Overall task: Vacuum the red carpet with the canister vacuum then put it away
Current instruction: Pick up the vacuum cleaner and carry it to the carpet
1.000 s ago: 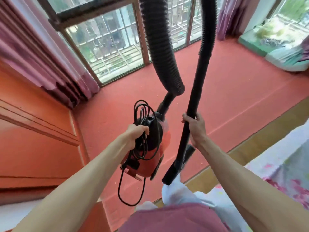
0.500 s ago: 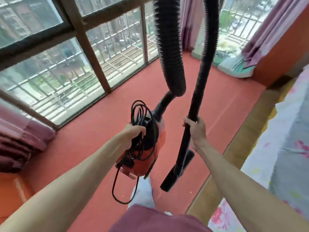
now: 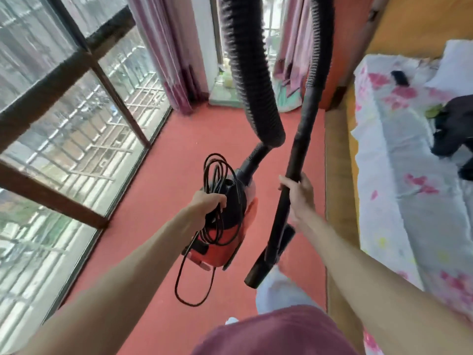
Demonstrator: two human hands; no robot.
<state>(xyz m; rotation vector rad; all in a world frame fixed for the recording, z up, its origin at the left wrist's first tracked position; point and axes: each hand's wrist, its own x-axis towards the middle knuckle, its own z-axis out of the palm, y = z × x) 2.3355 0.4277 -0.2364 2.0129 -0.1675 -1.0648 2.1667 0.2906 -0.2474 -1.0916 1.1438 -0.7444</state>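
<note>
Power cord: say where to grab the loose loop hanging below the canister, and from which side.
Grip the dangling loop at its lowest curve, coming from the window side, the person's left. There it hangs free below the canister vacuum; the coils above are bunched in the left hand, and the wand in the right hand crowds the other side.

The canister vacuum is moulded in glossy red plastic, with a smooth black plastic top. Its hose is ribbed black plastic, and the wand is finished smooth and matt. The power cord is sheathed in smooth black. The red carpet is matt and short-napped. The curtains and the floral bed sheet are cloth.
</note>
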